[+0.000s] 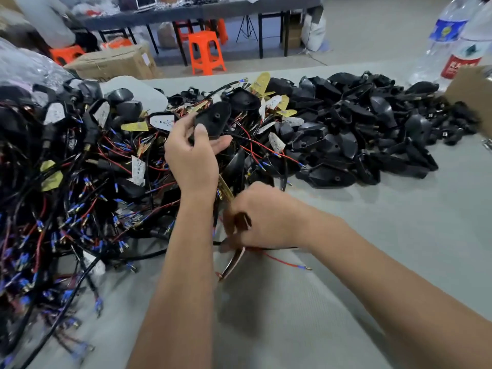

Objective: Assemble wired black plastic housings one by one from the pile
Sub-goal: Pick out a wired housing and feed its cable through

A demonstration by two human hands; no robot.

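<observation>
Left hand [193, 153] gripping black housing [213, 119], long axis tilted up-right, above wired pile [80, 169]; right hand [262, 217] pinching red wire [282, 261] on desk [399, 235]

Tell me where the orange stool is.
In the head view, the orange stool stands on the floor beyond the table, upper centre, right of the cardboard box and in front of the far bench.

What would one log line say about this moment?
left hand: grips black housing over wired pile | right hand: pinches wires near table | stage: assembling, unfinished
</observation>
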